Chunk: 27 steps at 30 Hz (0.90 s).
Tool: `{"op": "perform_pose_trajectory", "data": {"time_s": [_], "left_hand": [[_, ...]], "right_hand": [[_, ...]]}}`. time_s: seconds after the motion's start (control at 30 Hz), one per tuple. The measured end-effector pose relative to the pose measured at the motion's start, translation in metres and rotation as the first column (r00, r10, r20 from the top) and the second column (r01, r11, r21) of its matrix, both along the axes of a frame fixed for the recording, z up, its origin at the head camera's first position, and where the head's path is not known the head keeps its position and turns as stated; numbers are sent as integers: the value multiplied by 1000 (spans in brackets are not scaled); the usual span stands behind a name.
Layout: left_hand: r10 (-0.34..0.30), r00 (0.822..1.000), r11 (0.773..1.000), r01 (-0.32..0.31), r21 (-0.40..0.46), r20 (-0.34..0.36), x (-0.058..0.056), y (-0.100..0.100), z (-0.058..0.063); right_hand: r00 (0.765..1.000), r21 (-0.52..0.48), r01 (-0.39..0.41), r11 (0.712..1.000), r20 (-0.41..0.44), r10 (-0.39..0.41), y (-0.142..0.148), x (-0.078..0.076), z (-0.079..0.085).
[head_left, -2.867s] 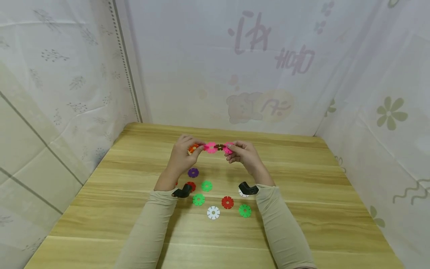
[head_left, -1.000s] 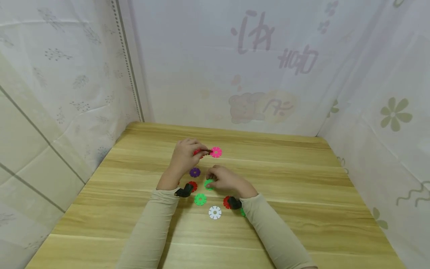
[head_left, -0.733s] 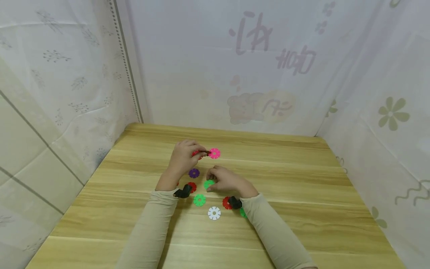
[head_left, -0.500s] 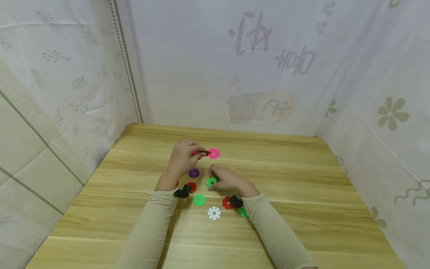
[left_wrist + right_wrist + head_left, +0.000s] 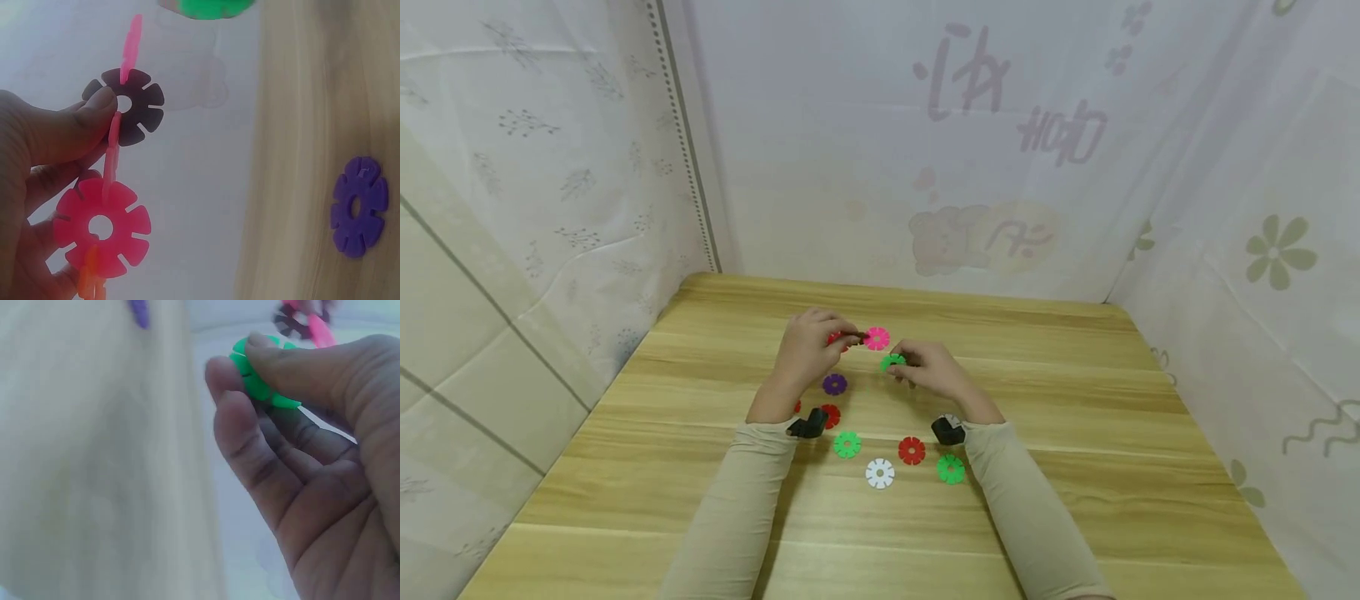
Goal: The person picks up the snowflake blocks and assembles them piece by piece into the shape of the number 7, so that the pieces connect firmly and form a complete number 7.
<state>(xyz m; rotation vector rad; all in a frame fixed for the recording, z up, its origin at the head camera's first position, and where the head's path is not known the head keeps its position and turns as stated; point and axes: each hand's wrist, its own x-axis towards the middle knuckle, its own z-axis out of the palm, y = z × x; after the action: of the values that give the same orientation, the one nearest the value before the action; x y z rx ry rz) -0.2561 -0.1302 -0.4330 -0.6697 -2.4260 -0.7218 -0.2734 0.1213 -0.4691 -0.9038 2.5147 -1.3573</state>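
Note:
My left hand (image 5: 808, 342) holds a chain of slotted interlocking discs above the far part of the table. In the left wrist view its thumb pinches the dark brown disc (image 5: 142, 107). A pink disc (image 5: 131, 47) is joined above that one; another pink disc, a red disc (image 5: 122, 228) and an orange disc (image 5: 92, 275) follow below, the orange one partly cut off. Just right of the chain, my right hand (image 5: 932, 369) pinches a green disc (image 5: 892, 362) between thumb and fingers, apart from the chain. The right wrist view shows this green disc (image 5: 253, 378) partly covered by the thumb.
Loose discs lie on the wooden table (image 5: 1075, 517): purple (image 5: 835, 384), red (image 5: 912, 451), white (image 5: 880, 473), green (image 5: 847, 444) and another green (image 5: 951, 468). Two red discs and a white one are partly hidden by the wrists. Patterned cloth walls (image 5: 850, 167) surround the table.
My right hand let go of the chain's pink end, reached down to a green disc, picked it up and has lifted it toward the chain. The left hand keeps its hold.

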Motion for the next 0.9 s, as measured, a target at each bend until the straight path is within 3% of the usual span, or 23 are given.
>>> {"op": "perform_pose_trajectory", "data": {"time_s": [0.2, 0.37, 0.9], "left_hand": [[2, 1000, 1000, -2, 9, -9, 2, -1, 2], [-2, 1000, 1000, 2, 28, -11, 2, -1, 3], [-11, 1000, 997, 9, 77, 23, 3, 3, 6]], "right_hand": [[994, -51, 106, 993, -33, -108, 9, -6, 16], [986, -100, 154, 983, -55, -160, 9, -7, 21], [976, -230, 146, 962, -122, -178, 3, -6, 18]]}}
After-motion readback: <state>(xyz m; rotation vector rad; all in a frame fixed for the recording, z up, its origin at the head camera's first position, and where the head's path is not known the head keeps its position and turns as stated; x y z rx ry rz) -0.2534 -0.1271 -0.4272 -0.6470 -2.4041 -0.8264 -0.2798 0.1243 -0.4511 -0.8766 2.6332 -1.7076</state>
